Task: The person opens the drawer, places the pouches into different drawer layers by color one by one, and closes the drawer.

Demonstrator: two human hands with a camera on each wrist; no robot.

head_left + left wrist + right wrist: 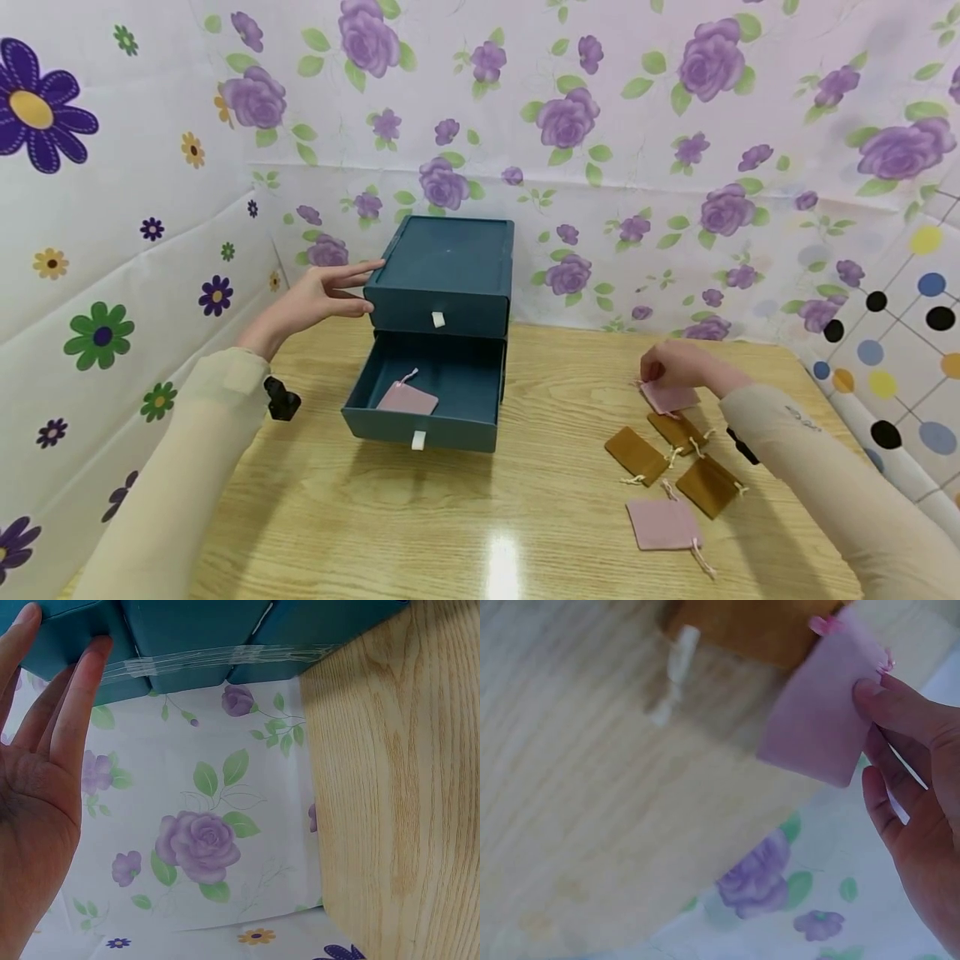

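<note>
A dark blue drawer unit (442, 258) stands toward the back of the table, its lower drawer (457, 429) pulled out. In that drawer lies a pink drawstring pouch (407, 399). My left hand (318, 293) rests on the unit's left side with extended fingers; the left wrist view shows its fingertips (96, 656) against the blue side. Over on the right, my right hand (684, 367) pinches another pink drawstring pouch (821, 712) between thumb and fingers. Below it lie brown pouches (636, 455) and one more pink pouch (663, 525).
Floral cloth (570, 167) hangs behind the wooden table (420, 517), with patterned cloth on both sides. Clear tape (217, 658) runs along the unit's side. The upper drawer (441, 312) is closed and has a white pull tab.
</note>
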